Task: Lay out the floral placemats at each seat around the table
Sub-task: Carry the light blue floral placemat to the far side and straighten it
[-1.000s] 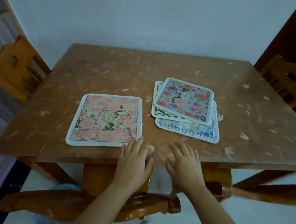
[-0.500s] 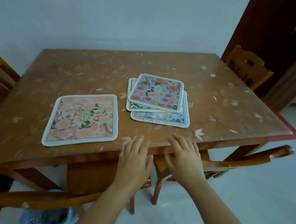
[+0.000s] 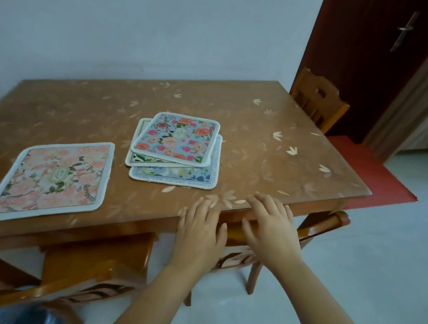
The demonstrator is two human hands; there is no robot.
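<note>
Slid right: left hand (image 3: 199, 230), right hand (image 3: 270, 229), flat, empty; one laid placemat (image 3: 52, 181); three-placemat stack (image 3: 175, 137).

Both hands slid right along the near edge of the table (image 3: 282, 111). The left hand (image 3: 199, 230) and right hand (image 3: 272, 229) were by the pink placemat's (image 3: 51, 180) corner, and now they're below the stack's (image 3: 176, 151) right corner, next to the chair (image 3: 318, 230). The view swung right too.

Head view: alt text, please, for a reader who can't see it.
A person's left hand and right hand, fingers straight, sit at the near edge of a brown table. One pink placemat lies alone at the left; a stack of three placemats sits mid-table.
</note>
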